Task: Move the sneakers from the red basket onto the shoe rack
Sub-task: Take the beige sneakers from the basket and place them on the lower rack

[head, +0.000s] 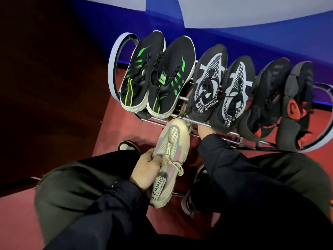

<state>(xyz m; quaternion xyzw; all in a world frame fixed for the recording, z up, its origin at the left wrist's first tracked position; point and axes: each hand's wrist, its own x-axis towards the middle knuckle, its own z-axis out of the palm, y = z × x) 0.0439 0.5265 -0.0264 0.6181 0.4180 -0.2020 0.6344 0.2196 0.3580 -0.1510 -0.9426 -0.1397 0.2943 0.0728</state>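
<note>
My left hand [144, 169] grips a beige mesh sneaker [169, 154] by its side, toe pointing at the shoe rack's [182, 98] lower level. My right hand [205, 131] reaches under the top tier, fingers mostly hidden behind the bar and a second beige sneaker [187, 112] that shows only in part there. On the top tier lie a black-green pair [156, 76], a black-white pair [221, 89] and a black-orange pair [281, 105]. The red basket is out of view.
The rack stands on a red floor [126, 123] against a blue wall [252, 42], with white round end frames [115, 65] at either side. My knees in dark trousers [72, 186] and my own shoes [128, 145] are close in front of it.
</note>
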